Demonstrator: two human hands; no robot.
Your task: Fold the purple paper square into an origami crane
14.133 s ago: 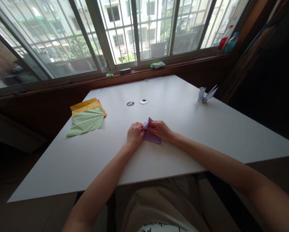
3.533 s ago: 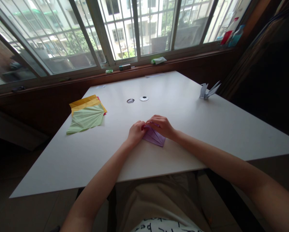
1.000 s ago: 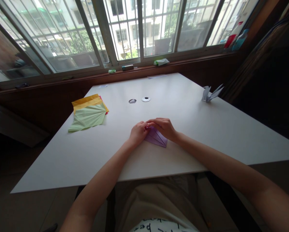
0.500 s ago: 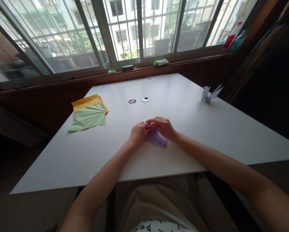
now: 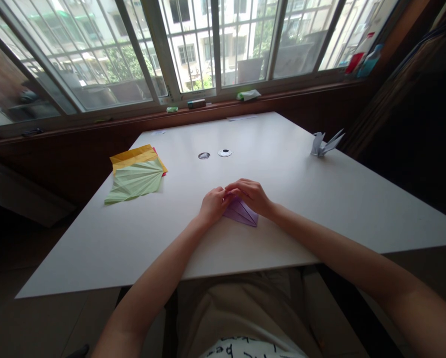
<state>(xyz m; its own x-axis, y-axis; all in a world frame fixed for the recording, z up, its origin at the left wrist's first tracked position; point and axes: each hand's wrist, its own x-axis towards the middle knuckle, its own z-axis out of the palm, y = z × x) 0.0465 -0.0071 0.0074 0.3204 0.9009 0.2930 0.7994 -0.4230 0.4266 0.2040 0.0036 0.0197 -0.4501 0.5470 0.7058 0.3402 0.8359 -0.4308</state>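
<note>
A folded purple paper [image 5: 242, 214] lies flat on the white table [image 5: 290, 184], its creased pointed end toward me. My left hand [image 5: 212, 205] presses on the paper's left edge with curled fingers. My right hand [image 5: 249, 195] covers its top, fingertips pinching the far corner beside the left hand's thumb. Most of the paper's far part is hidden under both hands.
A stack of pleated green, yellow and red papers [image 5: 136, 173] lies at the table's left. A finished pale paper crane [image 5: 323, 144] stands at the right edge. Two small round discs [image 5: 214, 154] sit beyond my hands. Small items line the window sill [image 5: 223, 102].
Over the last second my hands have barely shifted on the purple paper. Fourteen seconds ago a flap stood up between my fingers; it now lies flat.
</note>
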